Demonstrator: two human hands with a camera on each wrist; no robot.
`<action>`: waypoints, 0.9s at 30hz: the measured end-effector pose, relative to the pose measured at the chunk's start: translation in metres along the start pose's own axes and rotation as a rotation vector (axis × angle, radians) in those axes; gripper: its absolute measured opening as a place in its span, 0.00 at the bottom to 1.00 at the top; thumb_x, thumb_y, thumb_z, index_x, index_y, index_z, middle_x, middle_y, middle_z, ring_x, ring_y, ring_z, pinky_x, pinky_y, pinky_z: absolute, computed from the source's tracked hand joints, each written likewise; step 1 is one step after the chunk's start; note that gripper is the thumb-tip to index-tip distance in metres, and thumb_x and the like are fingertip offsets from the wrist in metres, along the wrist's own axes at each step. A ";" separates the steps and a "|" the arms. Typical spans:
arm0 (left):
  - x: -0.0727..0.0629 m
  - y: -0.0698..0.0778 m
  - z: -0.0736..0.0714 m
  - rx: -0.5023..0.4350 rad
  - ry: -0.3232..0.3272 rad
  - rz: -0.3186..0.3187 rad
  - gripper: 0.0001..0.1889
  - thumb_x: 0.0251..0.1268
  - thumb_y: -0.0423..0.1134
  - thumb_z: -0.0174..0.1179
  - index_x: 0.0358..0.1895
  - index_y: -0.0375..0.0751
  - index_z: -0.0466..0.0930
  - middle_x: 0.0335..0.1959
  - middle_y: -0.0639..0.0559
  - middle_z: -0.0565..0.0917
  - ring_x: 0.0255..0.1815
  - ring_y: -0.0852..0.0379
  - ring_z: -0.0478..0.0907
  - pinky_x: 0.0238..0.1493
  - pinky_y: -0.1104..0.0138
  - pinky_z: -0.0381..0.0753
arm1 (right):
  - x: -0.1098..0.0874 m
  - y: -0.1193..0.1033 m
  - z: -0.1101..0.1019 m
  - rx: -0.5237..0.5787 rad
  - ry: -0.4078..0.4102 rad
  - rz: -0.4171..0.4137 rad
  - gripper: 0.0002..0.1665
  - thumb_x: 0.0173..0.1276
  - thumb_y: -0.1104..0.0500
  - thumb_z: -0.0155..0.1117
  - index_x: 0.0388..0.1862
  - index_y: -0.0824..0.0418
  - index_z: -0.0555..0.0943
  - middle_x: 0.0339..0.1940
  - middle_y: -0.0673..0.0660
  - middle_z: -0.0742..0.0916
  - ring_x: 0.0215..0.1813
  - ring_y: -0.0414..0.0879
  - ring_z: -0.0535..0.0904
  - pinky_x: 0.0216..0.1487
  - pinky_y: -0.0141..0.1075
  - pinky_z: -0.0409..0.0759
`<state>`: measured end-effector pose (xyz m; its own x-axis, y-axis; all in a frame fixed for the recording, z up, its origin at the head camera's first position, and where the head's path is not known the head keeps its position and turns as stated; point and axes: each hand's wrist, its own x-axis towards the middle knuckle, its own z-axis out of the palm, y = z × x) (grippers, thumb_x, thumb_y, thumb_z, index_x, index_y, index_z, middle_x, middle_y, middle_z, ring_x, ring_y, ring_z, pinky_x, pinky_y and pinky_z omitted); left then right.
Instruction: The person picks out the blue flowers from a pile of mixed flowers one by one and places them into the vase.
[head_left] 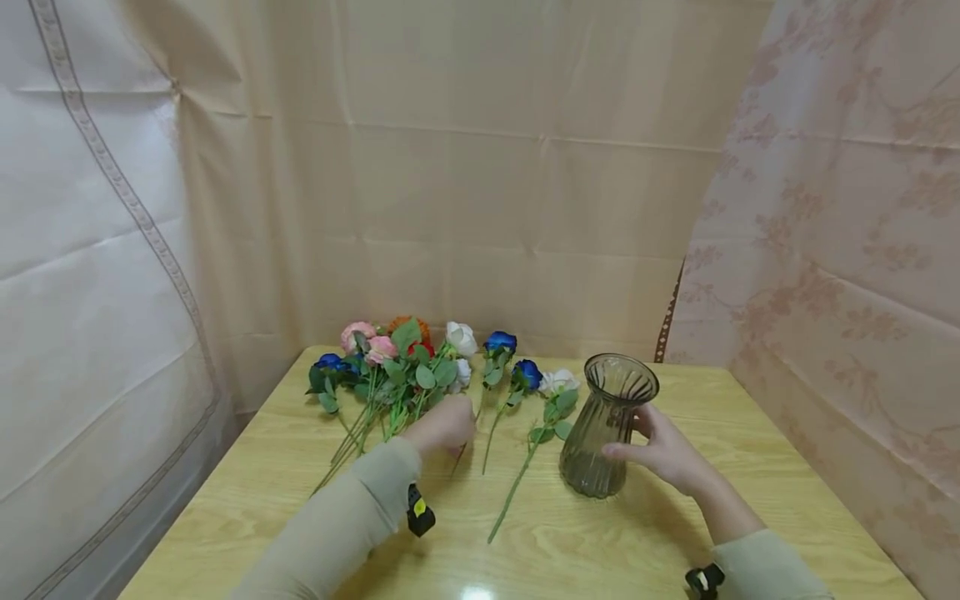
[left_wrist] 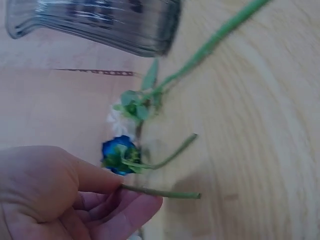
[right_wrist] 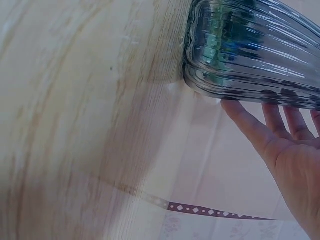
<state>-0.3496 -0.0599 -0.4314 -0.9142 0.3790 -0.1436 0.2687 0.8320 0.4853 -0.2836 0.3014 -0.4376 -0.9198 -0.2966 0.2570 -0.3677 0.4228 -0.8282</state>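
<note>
Vase: a smoky, fluted, flared-mouth vase (head_left: 600,442) stands upright on the wood-grain table (head_left: 757,467), right of the loose flowers. It looks to be glass, though clear plastic cannot be ruled out. Judged as glass: rigid, moderately heavy, smooth enough to slip, liable to chip at the rim. The narrowed waist appears the soundest place to hold; the ribs should help grip.

Right hand (head_left: 663,450): spread wide, thumb and fingertips against the vase's side, palm apart from it.

Left hand (left_wrist: 55,195): narrow, pinching a thin green stem (left_wrist: 170,194) near its cut end. The stem is probably wired plastic, light and springy, best held along its bare lower length; the petals would likely crush or bend.

Beside the hand lie a blue rose (head_left: 528,375) and a white flower (head_left: 558,382), with a mixed flower pile (head_left: 405,375) at the left.

Limits: the held stem's bloom is concealed in the left-wrist view; in the head view it appears to run to the farther blue rose (head_left: 500,342), unconfirmed. The pile's overlapping stems cannot be counted. The right-wrist view cuts off the vase mouth.
</note>
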 end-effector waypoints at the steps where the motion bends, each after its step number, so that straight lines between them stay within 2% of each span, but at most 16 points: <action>1: -0.001 0.001 -0.003 -0.027 0.008 0.011 0.26 0.77 0.30 0.52 0.13 0.45 0.65 0.06 0.56 0.65 0.08 0.60 0.69 0.17 0.69 0.67 | 0.000 0.000 0.000 -0.001 0.000 0.000 0.52 0.62 0.57 0.78 0.79 0.61 0.58 0.70 0.70 0.73 0.70 0.74 0.67 0.65 0.69 0.65; 4: -0.007 0.005 -0.011 -0.117 0.041 0.040 0.24 0.80 0.33 0.51 0.17 0.44 0.67 0.10 0.55 0.65 0.12 0.58 0.75 0.20 0.68 0.72 | 0.000 -0.001 -0.001 -0.002 -0.003 0.003 0.52 0.62 0.57 0.78 0.79 0.61 0.59 0.70 0.70 0.73 0.70 0.74 0.67 0.65 0.68 0.66; 8: -0.015 0.008 -0.020 -0.222 0.112 0.104 0.11 0.80 0.33 0.53 0.34 0.37 0.77 0.22 0.51 0.74 0.21 0.55 0.80 0.24 0.65 0.81 | -0.001 -0.001 -0.001 -0.002 -0.008 0.016 0.53 0.62 0.57 0.78 0.79 0.62 0.58 0.70 0.70 0.72 0.70 0.74 0.66 0.65 0.69 0.66; 11: -0.019 0.009 -0.026 -0.269 0.157 0.157 0.06 0.79 0.33 0.53 0.43 0.34 0.78 0.28 0.47 0.77 0.23 0.55 0.80 0.26 0.65 0.83 | -0.001 -0.002 -0.001 -0.008 -0.011 0.019 0.54 0.63 0.56 0.78 0.80 0.61 0.57 0.71 0.71 0.71 0.71 0.75 0.65 0.65 0.70 0.64; 16: -0.026 0.008 -0.033 -0.332 0.181 0.215 0.06 0.78 0.33 0.55 0.43 0.33 0.78 0.30 0.48 0.79 0.24 0.54 0.83 0.27 0.66 0.84 | 0.000 -0.003 -0.002 -0.016 -0.009 0.006 0.54 0.63 0.56 0.78 0.80 0.60 0.56 0.72 0.70 0.71 0.71 0.74 0.66 0.65 0.70 0.63; 20: -0.032 0.007 -0.037 -0.373 0.168 0.232 0.06 0.78 0.33 0.56 0.45 0.33 0.78 0.33 0.47 0.80 0.27 0.54 0.82 0.28 0.65 0.85 | 0.001 -0.001 -0.002 -0.021 -0.008 -0.009 0.53 0.63 0.56 0.78 0.80 0.61 0.57 0.71 0.70 0.72 0.70 0.73 0.67 0.65 0.70 0.63; 27: -0.040 0.007 -0.037 -0.416 0.187 0.252 0.03 0.78 0.33 0.56 0.43 0.37 0.77 0.35 0.46 0.81 0.30 0.52 0.83 0.29 0.65 0.86 | 0.002 -0.001 -0.002 -0.006 -0.017 -0.028 0.54 0.64 0.57 0.77 0.81 0.59 0.55 0.72 0.69 0.71 0.70 0.72 0.67 0.66 0.68 0.64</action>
<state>-0.3227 -0.0845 -0.3904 -0.8855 0.4361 0.1601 0.3788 0.4783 0.7923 -0.2854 0.3020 -0.4356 -0.9065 -0.3231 0.2718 -0.3946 0.4194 -0.8176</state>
